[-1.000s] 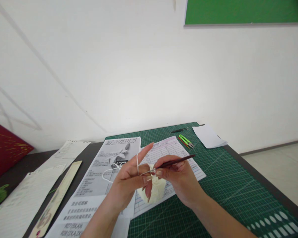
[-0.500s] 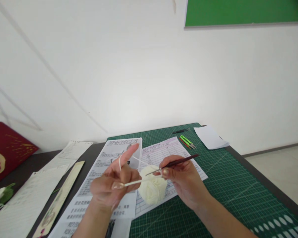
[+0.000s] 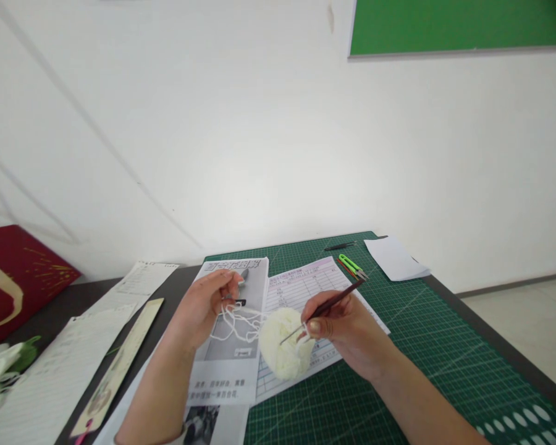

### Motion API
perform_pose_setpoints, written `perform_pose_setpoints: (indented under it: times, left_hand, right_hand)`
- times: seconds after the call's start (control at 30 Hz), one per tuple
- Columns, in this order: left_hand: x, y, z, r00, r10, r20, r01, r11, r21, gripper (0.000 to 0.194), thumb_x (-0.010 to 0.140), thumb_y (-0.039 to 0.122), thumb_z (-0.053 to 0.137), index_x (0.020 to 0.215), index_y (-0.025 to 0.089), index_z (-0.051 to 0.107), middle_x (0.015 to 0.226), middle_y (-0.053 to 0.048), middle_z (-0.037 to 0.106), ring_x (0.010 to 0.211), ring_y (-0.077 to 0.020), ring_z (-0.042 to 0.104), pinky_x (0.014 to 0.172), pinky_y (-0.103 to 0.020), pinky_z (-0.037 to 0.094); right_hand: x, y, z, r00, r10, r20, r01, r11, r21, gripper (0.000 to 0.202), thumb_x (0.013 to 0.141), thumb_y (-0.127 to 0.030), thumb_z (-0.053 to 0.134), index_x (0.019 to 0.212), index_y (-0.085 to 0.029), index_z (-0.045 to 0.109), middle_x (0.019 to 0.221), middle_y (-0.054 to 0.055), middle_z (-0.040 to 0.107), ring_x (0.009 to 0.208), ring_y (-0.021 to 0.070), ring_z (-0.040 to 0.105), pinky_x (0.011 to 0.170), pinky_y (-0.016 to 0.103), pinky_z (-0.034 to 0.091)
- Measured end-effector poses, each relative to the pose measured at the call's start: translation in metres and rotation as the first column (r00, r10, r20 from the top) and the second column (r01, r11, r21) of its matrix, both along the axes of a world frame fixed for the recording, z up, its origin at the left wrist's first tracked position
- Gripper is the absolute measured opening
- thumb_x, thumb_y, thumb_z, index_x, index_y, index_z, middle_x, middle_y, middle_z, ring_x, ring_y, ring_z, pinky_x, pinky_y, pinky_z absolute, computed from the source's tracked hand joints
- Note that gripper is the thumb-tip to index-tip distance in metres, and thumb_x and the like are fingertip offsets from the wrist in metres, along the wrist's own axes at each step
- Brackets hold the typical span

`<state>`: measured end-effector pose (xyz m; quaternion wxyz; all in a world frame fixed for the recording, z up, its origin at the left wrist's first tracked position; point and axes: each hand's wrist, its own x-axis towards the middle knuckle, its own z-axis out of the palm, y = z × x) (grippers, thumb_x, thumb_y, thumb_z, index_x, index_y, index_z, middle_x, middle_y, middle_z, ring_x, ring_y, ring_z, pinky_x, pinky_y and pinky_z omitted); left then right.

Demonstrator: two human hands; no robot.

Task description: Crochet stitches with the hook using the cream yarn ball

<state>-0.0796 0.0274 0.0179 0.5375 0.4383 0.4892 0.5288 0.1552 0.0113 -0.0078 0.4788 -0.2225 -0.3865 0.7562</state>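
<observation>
Over the printed sheet, my left hand is bent with its fingertips pinched together; what lies between them is too small to make out. Loose white yarn strands hang below it and run toward a pale cream yarn ball. My right hand is closed on a crochet hook with a dark red handle, its thin metal tip pointing left over the ball. A small bit of white yarn is at the right fingertips.
Around the hands lie a printed sheet, a lined form, green snips, black tweezers and white paper on a green cutting mat. Handwritten sheets, a ruler-like strip and a red bag are left.
My left hand has turned over and its raised index finger has come down to the thumb. The yarn stretched between the hands now hangs loose. The hook tip has dipped lower.
</observation>
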Motion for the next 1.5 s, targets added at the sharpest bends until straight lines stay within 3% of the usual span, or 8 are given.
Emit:
perform_pose_setpoints:
  times: [0.1,0.3,0.4,0.6,0.8,1.03,1.37,1.5]
  left_hand:
    - [-0.012,0.008,-0.004,0.987,0.161,-0.017,-0.162,0.987,-0.02,0.015,0.07,0.025,0.072,0.076,0.012,0.071,0.064,-0.002,0.061,0.06,-0.0134,0.057,0.046,-0.02,0.042]
    - [-0.007,0.005,0.001,0.975,0.195,0.109,-0.198,0.98,0.017,0.012,0.063,0.02,0.079,0.071,0.017,0.07,0.069,0.001,0.065,0.067,-0.0121,0.057,0.053,-0.018,0.042]
    - [0.03,-0.01,0.01,0.968,0.004,0.25,-0.014,0.999,0.041,0.022,0.076,0.034,0.067,0.088,0.016,0.071,0.087,-0.006,0.067,0.085,-0.0194,0.058,0.068,-0.027,0.049]
    - [0.09,-0.037,0.022,0.791,-0.293,0.538,0.345,0.939,0.004,0.04,0.087,0.047,0.043,0.087,0.015,0.066,0.079,-0.007,0.058,0.066,-0.0179,0.055,0.053,-0.029,0.049]
    - [0.073,-0.023,0.022,0.655,-0.325,0.682,0.408,0.912,0.042,0.029,0.083,0.041,0.049,0.079,0.016,0.062,0.069,0.0,0.045,0.048,-0.0063,0.04,0.034,-0.012,0.029]
    - [0.059,-0.01,0.015,0.66,-0.424,0.62,0.492,0.868,0.07,0.032,0.076,0.036,0.054,0.075,0.007,0.067,0.062,-0.008,0.054,0.049,-0.0138,0.049,0.036,-0.021,0.037]
    - [0.055,-0.013,0.024,0.513,-0.333,0.791,0.241,0.94,0.24,0.014,0.071,0.033,0.063,0.076,0.02,0.065,0.067,0.0,0.05,0.05,-0.0077,0.046,0.031,-0.01,0.032]
    - [0.064,-0.02,0.038,0.579,-0.278,0.766,0.065,0.953,0.297,0.02,0.076,0.037,0.058,0.091,0.03,0.069,0.092,-0.001,0.066,0.092,-0.016,0.06,0.079,-0.027,0.053]
  right_hand:
    - [0.008,0.002,0.003,0.999,0.051,-0.019,-0.051,0.999,-0.014,0.016,0.058,-0.017,0.086,0.069,-0.016,0.074,0.061,-0.001,0.07,0.052,0.0104,0.064,0.054,0.021,0.056]
    - [0.015,0.005,0.016,0.997,0.074,0.023,-0.074,0.997,-0.006,0.019,0.055,-0.019,0.087,0.068,-0.014,0.074,0.057,0.0,0.067,0.044,0.0081,0.058,0.043,0.019,0.053]
    - [0.011,0.004,0.025,0.994,0.086,0.067,-0.088,0.996,0.033,0.019,0.055,-0.02,0.087,0.067,-0.013,0.074,0.051,-0.001,0.064,0.038,0.0055,0.052,0.036,0.015,0.044]
    - [0.006,0.006,0.038,0.983,0.16,0.09,-0.167,0.982,0.083,0.015,0.06,-0.02,0.084,0.068,-0.014,0.074,0.048,-0.002,0.061,0.035,0.0039,0.046,0.032,0.014,0.032]
    - [0.007,0.01,0.036,0.978,0.203,0.055,-0.206,0.978,0.039,0.017,0.057,-0.02,0.085,0.066,-0.013,0.073,0.048,-0.004,0.06,0.033,0.0018,0.04,0.031,0.014,0.031]
    - [0.007,0.018,0.025,0.966,0.259,0.014,-0.259,0.966,0.014,0.019,0.055,-0.021,0.087,0.065,-0.014,0.073,0.049,-0.003,0.06,0.033,0.0021,0.041,0.031,0.014,0.032]
    - [0.009,0.021,0.018,0.974,0.224,0.026,-0.225,0.974,0.028,0.02,0.054,-0.021,0.087,0.065,-0.013,0.072,0.048,-0.003,0.061,0.033,0.0028,0.041,0.031,0.015,0.033]
    - [0.007,0.019,0.017,0.982,0.188,0.031,-0.19,0.981,0.045,0.02,0.053,-0.021,0.087,0.065,-0.013,0.073,0.049,-0.002,0.062,0.033,0.0035,0.043,0.031,0.015,0.032]
